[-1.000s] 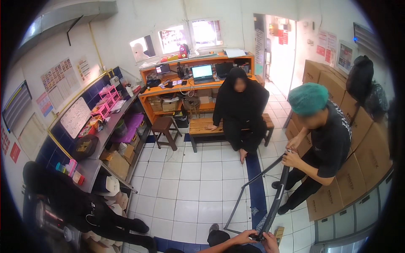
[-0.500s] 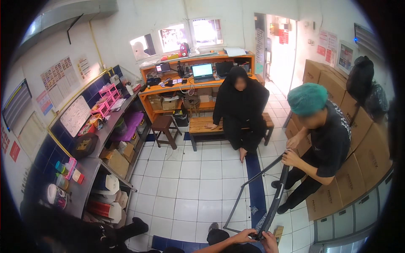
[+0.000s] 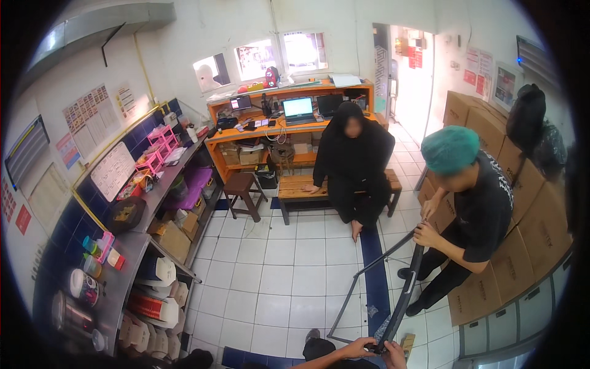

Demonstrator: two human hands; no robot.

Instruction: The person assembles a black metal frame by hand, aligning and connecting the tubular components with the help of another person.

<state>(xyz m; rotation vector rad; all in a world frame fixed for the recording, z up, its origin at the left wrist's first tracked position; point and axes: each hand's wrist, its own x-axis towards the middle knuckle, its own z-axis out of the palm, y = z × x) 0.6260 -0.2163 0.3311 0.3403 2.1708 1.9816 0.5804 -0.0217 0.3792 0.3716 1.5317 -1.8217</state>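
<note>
A dark grey metal frame (image 3: 402, 303) with long bars is held at a slant above the tiled floor. At the frame's near end, low in the picture, my left hand (image 3: 358, 349) wraps round a bar from the left. Close beside it, my right hand (image 3: 394, 355) is closed on the same end from the right; its fingers are partly hidden. A co-worker (image 3: 470, 203) in a green hair cap and black clothes stands at the right and grips the far end with both hands. One thinner bar of the frame reaches out to the left.
Someone in black (image 3: 351, 160) sits on a wooden bench (image 3: 301, 189) ahead, beside a brown stool (image 3: 244, 184). Stacked cardboard boxes (image 3: 504, 270) stand behind the co-worker. Along the left runs a metal counter (image 3: 132, 270). A small wooden piece (image 3: 407, 342) lies near my right hand.
The dark figure at the lower left has mostly gone from view, uncovering containers on the counter. The view has shifted slightly. Both my hands still hold the frame's near end.
</note>
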